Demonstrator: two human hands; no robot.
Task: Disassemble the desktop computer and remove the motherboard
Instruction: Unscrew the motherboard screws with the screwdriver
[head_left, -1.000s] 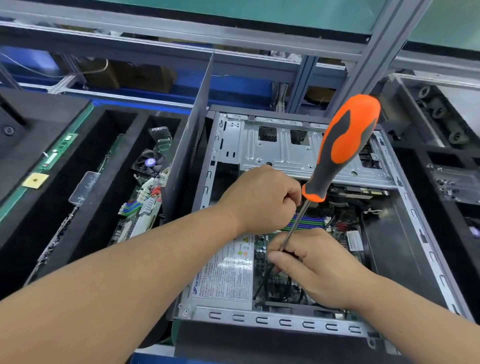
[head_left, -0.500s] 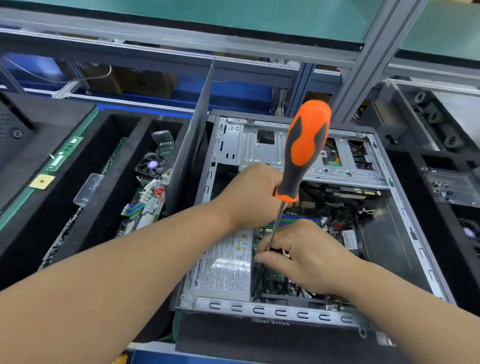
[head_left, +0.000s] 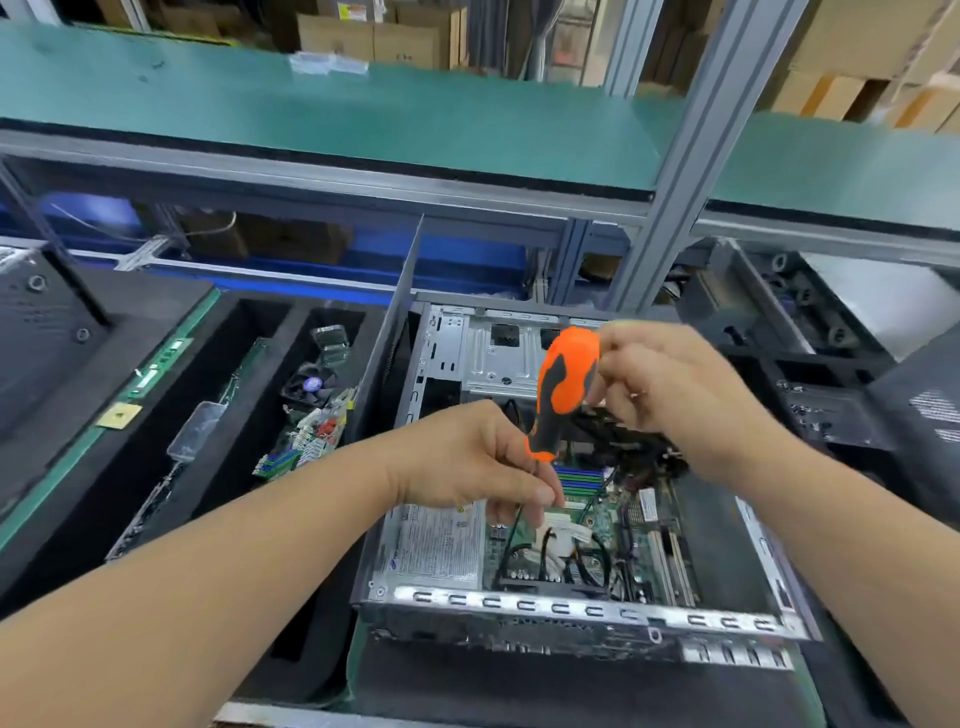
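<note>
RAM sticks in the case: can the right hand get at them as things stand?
Probably not right away. The right hand grips the screwdriver handle, and the left hand and shaft sit beside the RAM sticks.

Even, bright overhead lighting; shadows soft. Motion blur softens the right hand (head_left: 670, 389). Wide-angle distortion bends frame edges.

- Screwdriver handle (head_left: 563, 387) between the two hands — bright orange with dark grey grip patches.
- Motherboard (head_left: 608, 525) below the hands — green, with blue and green striped slots.
- Computer case (head_left: 519, 605) frame — bare silver metal.
- Foam tray (head_left: 249, 332) left of the left hand — black.
- Shelf (head_left: 415, 130) beyond the hands — teal green.
</note>
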